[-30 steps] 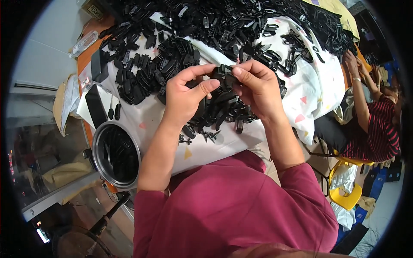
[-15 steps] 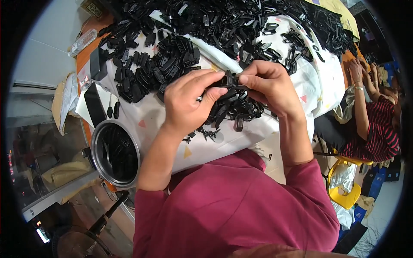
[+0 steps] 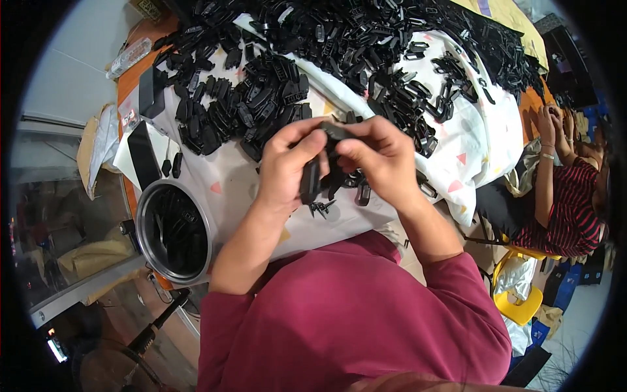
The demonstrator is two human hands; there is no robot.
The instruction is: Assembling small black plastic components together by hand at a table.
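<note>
My left hand (image 3: 285,168) and my right hand (image 3: 384,159) meet over the near part of the cloth-covered table. Between their thumbs and fingers they pinch a small black plastic part (image 3: 336,130). A second, long black piece (image 3: 311,183) sticks out below my left fingers and seems tucked in that hand. Below and behind my hands lies a small heap of black plastic parts (image 3: 364,193), partly hidden by them. A few tiny black pieces (image 3: 321,208) lie on the cloth by my left wrist.
A large pile of black parts (image 3: 346,39) covers the far table, with a rolled cloth edge (image 3: 326,83) across it. A round metal-rimmed bowl (image 3: 208,228) of black parts stands at left, near a dark phone-like slab (image 3: 144,155). A person in a striped shirt (image 3: 571,196) works at right.
My right hand has moved left and down, and my left hand slightly right. The part they hold has turned, and a long black piece now shows below my left fingers.
</note>
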